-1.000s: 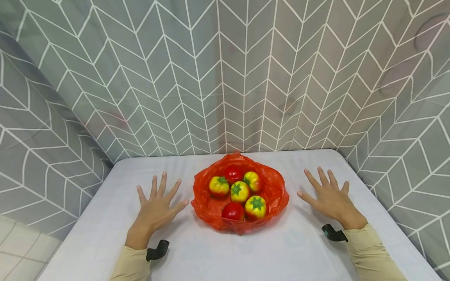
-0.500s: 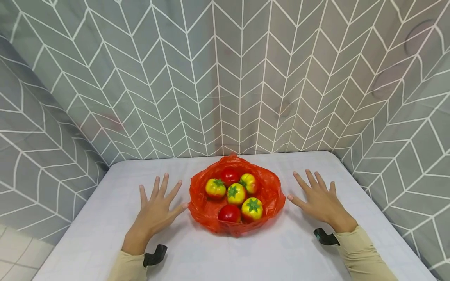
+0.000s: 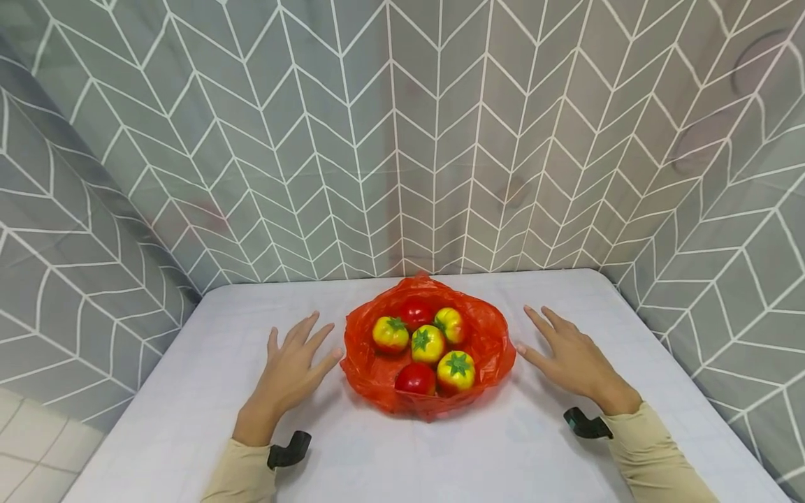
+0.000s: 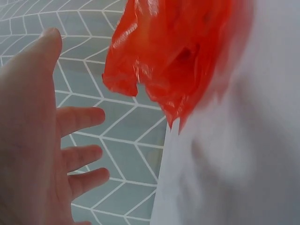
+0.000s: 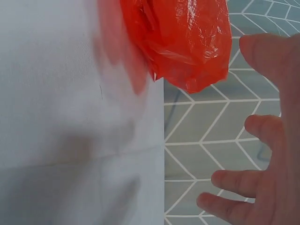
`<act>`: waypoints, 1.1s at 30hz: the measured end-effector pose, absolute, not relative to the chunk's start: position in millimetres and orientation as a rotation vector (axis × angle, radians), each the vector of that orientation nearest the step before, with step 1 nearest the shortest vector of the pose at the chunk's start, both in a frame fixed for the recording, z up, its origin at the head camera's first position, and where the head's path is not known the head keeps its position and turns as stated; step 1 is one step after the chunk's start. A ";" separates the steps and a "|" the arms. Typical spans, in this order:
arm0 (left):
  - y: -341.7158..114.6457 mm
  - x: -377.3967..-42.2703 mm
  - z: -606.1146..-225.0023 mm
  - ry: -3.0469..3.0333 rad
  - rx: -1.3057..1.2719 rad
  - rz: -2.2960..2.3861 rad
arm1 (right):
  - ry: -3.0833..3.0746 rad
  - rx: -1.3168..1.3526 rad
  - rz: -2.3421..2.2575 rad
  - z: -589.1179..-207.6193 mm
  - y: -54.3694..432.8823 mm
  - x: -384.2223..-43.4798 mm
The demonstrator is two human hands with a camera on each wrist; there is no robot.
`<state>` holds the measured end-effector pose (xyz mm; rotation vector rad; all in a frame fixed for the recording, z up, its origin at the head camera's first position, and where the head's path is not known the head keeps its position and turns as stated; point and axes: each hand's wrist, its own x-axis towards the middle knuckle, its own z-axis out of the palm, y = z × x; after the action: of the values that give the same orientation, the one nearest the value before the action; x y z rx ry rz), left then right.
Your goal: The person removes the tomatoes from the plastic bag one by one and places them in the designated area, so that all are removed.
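Observation:
A red plastic bag (image 3: 371,388) lies spread wide on the table, its rim standing round several fruits like tomatoes. Some are yellow with green leafy tops, such as the front yellow-and-red tomato (image 3: 456,372); a plain red tomato (image 3: 416,378) sits beside it. My left hand (image 3: 291,370) hovers left of the bag, fingers spread and thumb tip right at the rim. On the other side my right hand (image 3: 571,360) is held with fingers extended, thumb close to the bag's right edge. Both wrist views show the bag (image 4: 164,51) and no thing in either palm.
A white cloth covers the table (image 3: 377,461). Grey curtains (image 3: 415,140) with white zigzag lines hang behind it and along both sides. Pale floor tiles (image 3: 38,440) show at the lower left. Each wrist carries a small black camera, like the left one (image 3: 289,450).
Both hands have turned from flat, palms down, towards the bag with palms more inward. The right hand has come nearer the bag. The bag and tomatoes have stayed in place.

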<state>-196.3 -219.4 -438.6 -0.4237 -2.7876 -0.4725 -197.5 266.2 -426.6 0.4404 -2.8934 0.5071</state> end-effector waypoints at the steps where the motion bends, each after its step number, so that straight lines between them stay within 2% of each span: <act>1: -217.8 -197.2 -438.9 -2.779 -0.427 -0.495 | -2.891 0.445 0.531 -427.6 266.2 -197.9; 8: -206.0 -206.8 -441.0 -2.725 -0.432 -0.686 | -2.842 0.490 0.769 -433.9 265.2 -203.8; 17: -186.6 -215.8 -443.5 -2.751 -0.283 -1.017 | -2.778 0.505 1.086 -424.4 260.7 -209.3; 26: -175.3 -224.5 -462.3 -2.482 -0.406 -1.450 | -2.744 0.415 1.296 -413.9 252.2 -214.7; 33: -174.1 -217.7 -469.5 -2.498 -0.471 -1.408 | -2.644 0.411 1.525 -403.8 240.1 -221.2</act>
<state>-217.7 -174.1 -469.5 -0.4714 -2.4984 -1.4084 -221.2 240.1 -403.8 0.4115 -2.6438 1.5253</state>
